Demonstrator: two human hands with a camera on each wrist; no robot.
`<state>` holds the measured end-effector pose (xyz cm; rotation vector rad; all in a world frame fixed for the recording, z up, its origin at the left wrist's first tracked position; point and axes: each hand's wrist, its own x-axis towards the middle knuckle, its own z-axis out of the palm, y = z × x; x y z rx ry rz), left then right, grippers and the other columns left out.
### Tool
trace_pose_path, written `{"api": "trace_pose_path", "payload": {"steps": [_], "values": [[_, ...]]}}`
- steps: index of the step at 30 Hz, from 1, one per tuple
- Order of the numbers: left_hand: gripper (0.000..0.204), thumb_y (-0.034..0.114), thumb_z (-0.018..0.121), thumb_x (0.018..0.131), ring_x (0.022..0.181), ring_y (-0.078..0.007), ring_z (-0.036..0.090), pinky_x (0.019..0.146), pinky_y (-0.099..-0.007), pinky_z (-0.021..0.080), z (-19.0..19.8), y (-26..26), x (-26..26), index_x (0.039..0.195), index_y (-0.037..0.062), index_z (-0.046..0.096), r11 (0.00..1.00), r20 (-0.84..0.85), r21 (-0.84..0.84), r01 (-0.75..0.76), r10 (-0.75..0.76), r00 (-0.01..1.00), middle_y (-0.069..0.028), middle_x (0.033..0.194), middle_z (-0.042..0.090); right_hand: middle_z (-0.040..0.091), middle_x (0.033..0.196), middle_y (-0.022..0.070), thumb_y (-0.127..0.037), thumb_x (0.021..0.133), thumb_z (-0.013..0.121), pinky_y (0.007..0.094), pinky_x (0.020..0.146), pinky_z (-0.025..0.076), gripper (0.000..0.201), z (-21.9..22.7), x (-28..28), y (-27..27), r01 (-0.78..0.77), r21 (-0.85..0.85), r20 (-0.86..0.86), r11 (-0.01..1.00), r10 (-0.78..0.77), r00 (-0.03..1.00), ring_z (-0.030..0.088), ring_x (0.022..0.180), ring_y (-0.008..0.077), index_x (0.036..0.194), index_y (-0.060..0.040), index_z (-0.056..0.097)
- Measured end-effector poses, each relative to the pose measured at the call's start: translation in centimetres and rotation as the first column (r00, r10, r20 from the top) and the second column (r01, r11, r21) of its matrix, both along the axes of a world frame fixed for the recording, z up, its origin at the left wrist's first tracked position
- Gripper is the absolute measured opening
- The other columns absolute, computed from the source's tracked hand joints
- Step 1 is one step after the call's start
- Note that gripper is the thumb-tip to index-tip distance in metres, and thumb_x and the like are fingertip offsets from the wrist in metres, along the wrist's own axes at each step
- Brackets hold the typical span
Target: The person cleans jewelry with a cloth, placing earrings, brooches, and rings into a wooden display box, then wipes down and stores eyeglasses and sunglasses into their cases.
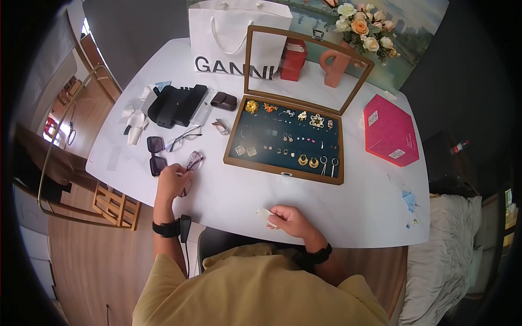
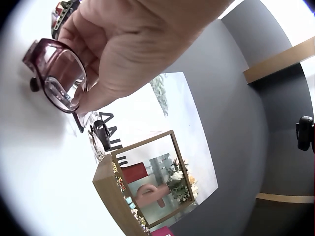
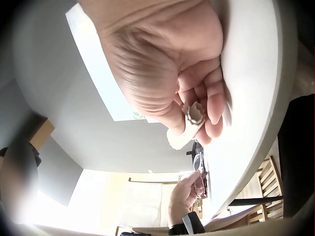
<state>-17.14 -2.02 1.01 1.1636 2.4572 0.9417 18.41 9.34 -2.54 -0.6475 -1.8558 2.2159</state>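
At the table's front left, my left hand (image 1: 173, 182) pinches a pair of eyeglasses (image 1: 194, 160) with dark red frames. In the left wrist view, the thumb and fingers grip these eyeglasses (image 2: 60, 73) at the side, the lens standing just past the thumb. Close to the near edge, my right hand (image 1: 291, 220) holds a small cream cloth (image 1: 263, 213) between thumb and fingers. The right wrist view shows this cloth (image 3: 181, 137) folded over, with a scalloped edge. Dark sunglasses (image 1: 156, 157) lie beside the left hand, and thin-framed glasses (image 1: 182, 139) lie beyond it.
A wooden jewellery case (image 1: 231, 158) stands with its glass lid raised, earrings and brooches inside. Behind it are a white paper bag (image 1: 239, 32) and a red box (image 1: 293, 60). A black bag (image 1: 176, 106) and brown case (image 1: 223, 101) lie left; a pink box (image 1: 389, 130) right.
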Motion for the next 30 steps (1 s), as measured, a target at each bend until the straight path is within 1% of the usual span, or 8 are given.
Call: {"api": "trace_pose_path", "payload": {"steps": [6, 9, 12, 15, 20, 25, 28, 30], "values": [[0.025, 0.023, 0.064, 0.091, 0.051, -0.0074, 0.05, 0.046, -0.0259, 0.038, 0.9, -0.4, 1.0, 0.082, 0.0003, 0.067, 0.997, 0.473, -0.077, -0.014, 0.049, 0.88, 0.0011, 0.058, 0.054, 0.063, 0.086, 0.0033, -0.017, 0.098, 0.055, 0.0244, 0.072, 0.051, 0.019, 0.1, 0.0, -0.1, 0.006, -0.005, -0.002, 1.0, -0.006, 1.0, 0.061, 0.079, 0.0089, 0.101, 0.0017, 0.059], [0.022, 0.019, 0.06, 0.094, 0.058, -0.0082, 0.055, 0.056, -0.0243, 0.045, -0.8, -0.6, 0.4, 0.087, -0.0007, 0.069, 1.0, 0.632, -0.004, 0.012, -0.007, 0.775, -0.0024, 0.066, 0.062, 0.063, 0.086, 0.0032, -0.016, 0.098, 0.056, 0.0242, 0.072, 0.051, 0.019, 0.2, 0.0, -0.2, 0.017, -0.003, -0.012, 1.0, -0.017, 1.0, 0.061, 0.079, 0.0086, 0.1, 0.0019, 0.06], [0.021, 0.016, 0.059, 0.094, 0.07, -0.0096, 0.061, 0.066, -0.0232, 0.049, -1.8, -0.9, 1.3, 0.093, -0.0025, 0.07, 0.954, 0.882, 0.253, -0.162, -0.158, 0.444, -0.006, 0.082, 0.069, 0.064, 0.085, 0.0031, -0.016, 0.097, 0.058, 0.0245, 0.071, 0.051, 0.018, -0.2, 0.0, -0.4, 0.035, 0.014, 0.002, 0.999, -0.035, 0.999, 0.06, 0.077, 0.0083, 0.099, 0.0023, 0.06], [0.022, 0.014, 0.059, 0.094, 0.086, -0.0161, 0.066, 0.08, -0.0271, 0.052, -1.2, -1.0, 3.1, 0.099, -0.0046, 0.069, 0.93, 0.919, 0.335, -0.15, -0.288, 0.268, -0.0138, 0.098, 0.07, 0.064, 0.082, 0.0024, -0.015, 0.096, 0.06, 0.0237, 0.069, 0.051, 0.017, -0.1, -0.1, -0.6, 0.082, 0.02, 0.023, 0.996, -0.082, 0.996, 0.06, 0.075, 0.0075, 0.099, 0.0021, 0.061], [0.017, 0.008, 0.065, 0.09, 0.096, -0.0184, 0.065, 0.087, -0.0279, 0.05, 0.3, -0.1, 8.2, 0.099, -0.0055, 0.07, 0.936, 0.909, 0.345, 0.069, -0.352, 0.222, -0.0145, 0.1, 0.07, 0.062, 0.077, -0.0006, -0.013, 0.093, 0.064, 0.0205, 0.062, 0.046, 0.014, 0.0, 0.1, -0.5, 0.273, 0.124, -0.009, 0.954, -0.274, 0.962, 0.055, 0.069, 0.0039, 0.095, 0.0005, 0.062], [0.013, 0.008, 0.066, 0.09, 0.093, -0.0153, 0.063, 0.086, -0.0269, 0.047, 0.1, 1.1, 11.5, 0.095, -0.0016, 0.073, 0.88, 0.856, 0.375, 0.292, -0.449, 0.254, -0.0086, 0.096, 0.07, 0.06, 0.073, -0.0016, -0.011, 0.088, 0.069, 0.0205, 0.058, 0.043, 0.011, 2.8, 0.5, -0.2, 0.54, 0.31, -0.128, 0.782, -0.529, 0.839, 0.053, 0.065, 0.0036, 0.091, -0.0015, 0.063], [0.015, 0.012, 0.067, 0.09, 0.084, -0.0086, 0.06, 0.08, -0.024, 0.047, 0.0, 1.6, 13.0, 0.096, -0.0003, 0.073, 0.835, 0.807, 0.39, 0.388, -0.513, 0.293, -0.0036, 0.091, 0.072, 0.061, 0.073, 0.0037, -0.009, 0.084, 0.071, 0.0234, 0.057, 0.045, 0.011, 6.0, 0.2, -0.3, 0.469, 0.619, -0.256, 0.63, -0.402, 0.879, 0.057, 0.062, 0.0102, 0.088, -0.0026, 0.064], [0.016, 0.014, 0.067, 0.091, 0.084, -0.0097, 0.059, 0.079, -0.0252, 0.047, 0.6, 1.7, 13.8, 0.094, -0.0002, 0.073, 0.804, 0.777, 0.386, 0.453, -0.548, 0.31, -0.004, 0.09, 0.07, 0.062, 0.075, 0.0073, -0.009, 0.083, 0.072, 0.0259, 0.056, 0.046, 0.01, 7.3, -0.1, -0.7, 0.342, 0.715, -0.202, 0.609, -0.289, 0.936, 0.059, 0.061, 0.0159, 0.087, -0.0036, 0.065]]}}
